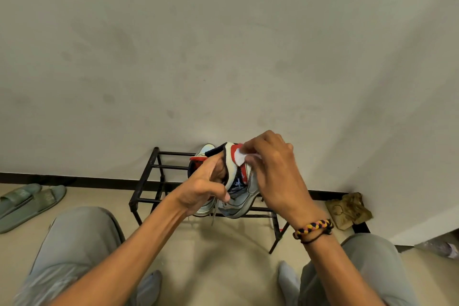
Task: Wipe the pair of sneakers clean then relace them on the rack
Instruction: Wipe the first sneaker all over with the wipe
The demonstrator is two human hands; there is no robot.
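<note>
A white, red and black sneaker (238,189) was held above the black metal-bar rack (149,181), long axis running from 6 to 12 o'clock, smooth upper facing the camera. Its collar was gripped by the curled left hand (203,189). A small white wipe (239,158) was pinched against the red panel by the right hand (270,169). A second sneaker (206,151) lay behind at 11 o'clock.

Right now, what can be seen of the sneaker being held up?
The sneaker is white and pale grey with red panels, a dark lining and a worn sole. It is held above the black rack. The left hand grips its collar; the right hand presses a white wipe against a red panel. A loose lace dangles.
</note>
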